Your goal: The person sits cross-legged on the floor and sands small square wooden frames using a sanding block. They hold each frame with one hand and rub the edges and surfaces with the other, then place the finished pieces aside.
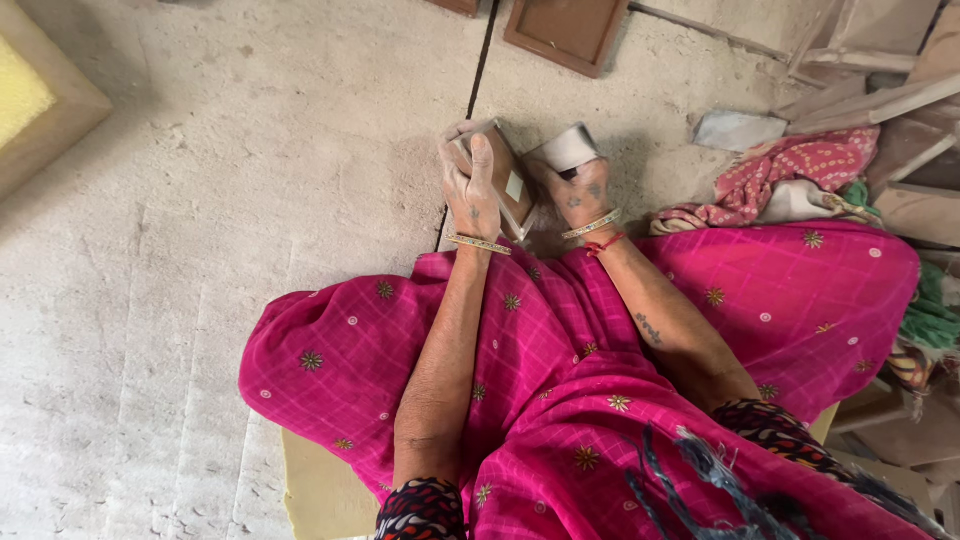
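Head view looks down on someone seated low on a dusty concrete floor (250,200), lap draped in a bright pink cloth with small embroidered stars (560,380). At the far left edge of the floor sits the corner of a tan frame with a yellow pad inside (30,100). Moving right, the left hand (472,185), dusted pale and wearing a thin bangle, is wrapped around a small brown wooden frame (505,175), thumb laid flat along its face, holding it on edge just past the knees. Right beside it, the right hand (585,195) is clenched on a folded grey piece of sandpaper (568,148), which is touching the frame's upper side. Past the hands, at the top edge, another brown wooden frame (565,32) lies flat on the floor. Further right lie a grey scrap (735,130), a bunched pink patterned cloth (800,170), and stacked wooden strips (880,90) in the top right corner.
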The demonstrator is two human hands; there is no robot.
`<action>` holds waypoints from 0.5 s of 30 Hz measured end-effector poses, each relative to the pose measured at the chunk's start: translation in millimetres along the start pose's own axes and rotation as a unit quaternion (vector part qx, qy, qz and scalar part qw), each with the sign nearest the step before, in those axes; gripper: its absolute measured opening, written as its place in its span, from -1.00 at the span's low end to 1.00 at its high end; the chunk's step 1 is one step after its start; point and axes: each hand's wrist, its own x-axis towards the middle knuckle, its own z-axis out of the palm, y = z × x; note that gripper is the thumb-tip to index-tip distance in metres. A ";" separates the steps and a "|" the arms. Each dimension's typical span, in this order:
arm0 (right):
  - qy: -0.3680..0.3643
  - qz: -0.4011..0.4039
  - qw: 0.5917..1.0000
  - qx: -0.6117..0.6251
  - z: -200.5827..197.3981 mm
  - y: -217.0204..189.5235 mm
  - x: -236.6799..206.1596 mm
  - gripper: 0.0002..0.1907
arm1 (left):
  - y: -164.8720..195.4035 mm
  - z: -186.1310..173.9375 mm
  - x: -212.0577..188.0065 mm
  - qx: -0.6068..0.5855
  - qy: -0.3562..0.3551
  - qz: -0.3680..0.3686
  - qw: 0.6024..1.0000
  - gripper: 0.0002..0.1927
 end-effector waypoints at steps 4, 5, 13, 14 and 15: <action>0.013 -0.068 0.996 -0.055 -3.1 -8.6 -7.9 -0.83 | 0.3 -1.2 -1.6 -0.022 0.007 0.007 1.000 -0.47; -0.005 -0.069 0.997 -0.047 -1.9 -10.9 -7.3 -0.82 | 0.6 -1.2 -2.2 -0.013 0.009 0.008 1.000 -0.47; -0.024 -0.052 0.995 -0.083 20.9 -6.0 34.4 -0.84 | 6.7 2.5 -1.7 -0.022 0.008 -0.025 0.999 -0.49; -0.028 -0.069 0.992 -0.100 21.8 -3.6 37.4 -0.84 | 8.0 2.2 -1.2 -0.023 0.009 -0.023 0.999 -0.49; -0.030 -0.085 0.989 -0.119 20.8 -1.4 37.6 -0.84 | 9.1 1.9 -1.2 -0.024 0.008 -0.022 0.999 -0.48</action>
